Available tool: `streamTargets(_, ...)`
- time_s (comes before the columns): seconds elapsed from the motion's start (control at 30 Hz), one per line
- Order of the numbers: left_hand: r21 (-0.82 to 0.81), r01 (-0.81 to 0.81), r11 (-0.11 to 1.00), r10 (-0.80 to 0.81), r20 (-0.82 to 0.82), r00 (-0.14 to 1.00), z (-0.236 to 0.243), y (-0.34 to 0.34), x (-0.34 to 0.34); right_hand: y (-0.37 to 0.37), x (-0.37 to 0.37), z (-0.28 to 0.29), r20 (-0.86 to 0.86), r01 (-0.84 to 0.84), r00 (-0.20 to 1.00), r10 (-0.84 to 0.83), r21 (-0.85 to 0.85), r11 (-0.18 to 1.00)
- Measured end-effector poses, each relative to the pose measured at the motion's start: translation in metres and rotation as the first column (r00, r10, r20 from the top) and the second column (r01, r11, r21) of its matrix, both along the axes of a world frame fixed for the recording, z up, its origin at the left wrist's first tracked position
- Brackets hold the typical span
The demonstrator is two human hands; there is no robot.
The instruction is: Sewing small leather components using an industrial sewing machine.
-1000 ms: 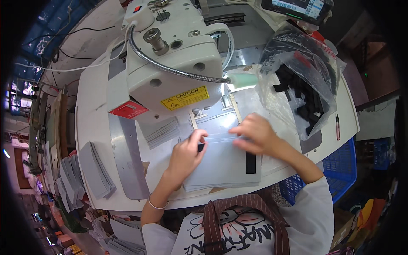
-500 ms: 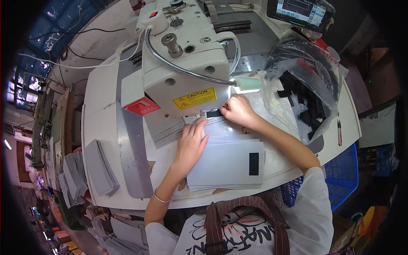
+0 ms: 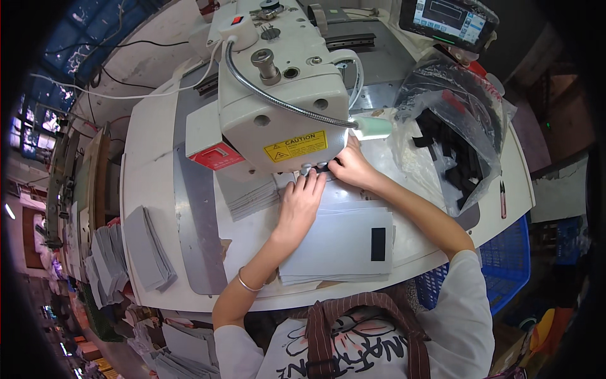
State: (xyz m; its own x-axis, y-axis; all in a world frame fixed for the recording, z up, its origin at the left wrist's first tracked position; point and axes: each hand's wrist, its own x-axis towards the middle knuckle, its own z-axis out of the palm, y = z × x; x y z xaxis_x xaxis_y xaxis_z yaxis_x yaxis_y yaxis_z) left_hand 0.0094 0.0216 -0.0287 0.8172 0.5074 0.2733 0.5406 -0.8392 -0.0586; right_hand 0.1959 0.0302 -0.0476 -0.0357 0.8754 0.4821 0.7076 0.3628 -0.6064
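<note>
My left hand [image 3: 302, 205] lies with fingers slightly spread on a grey sheet beneath the white sewing machine head [image 3: 284, 107], fingertips beside the metal presser parts [image 3: 307, 168]. My right hand [image 3: 353, 165] is closed at a short black strip [image 3: 323, 168] under the head's right side; some of its fingertips are hidden by the machine. Below my hands lies a stack of grey sheets [image 3: 334, 243] with a black rectangular patch [image 3: 378, 244] on the top one. More grey pieces [image 3: 246, 199] are layered just left of my left hand.
A clear plastic bag of black strips [image 3: 451, 151] sits right of the machine, with snips [image 3: 504, 199] beside it. Grey stacks [image 3: 145, 246] lie left. A screen [image 3: 445, 22] stands at the back right, a blue basket [image 3: 505, 265] below the table's right edge.
Both hands moved up from the top of the sheet stack to beneath the machine head, my right hand to the black strip. Over the last half second my left hand slid slightly rightward.
</note>
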Motion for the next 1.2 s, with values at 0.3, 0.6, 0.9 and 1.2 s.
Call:
streamTargets(0.3, -0.049, 0.03, 0.998, -0.028, 0.038, 0.999, -0.002, -0.002, 0.005, -0.045, 0.03, 0.0, 0.333, -0.155, 0.938, 0.1, 0.143, 0.977)
streamTargets(0.6, -0.04, -0.024, 0.999, 0.025, 0.022, 0.999, 0.0, -0.002, 0.012, -0.044, 0.027, -0.003, 0.303, -0.154, 0.947, 0.107, 0.134, 0.979)
streamTargets(0.9, -0.091, -0.072, 0.993, 0.072, -0.001, 0.997, 0.002, -0.004, 0.0, -0.042, 0.008, 0.0, 0.054, -0.107, 0.993, 0.102, 0.104, 0.989)
streamTargets(1.2, -0.029, -0.097, 0.995, 0.098, 0.015, 0.995, -0.005, -0.001, -0.01, -0.025, -0.006, -0.003, -0.363, 0.065, 0.929, -0.076, -0.04, 0.997)
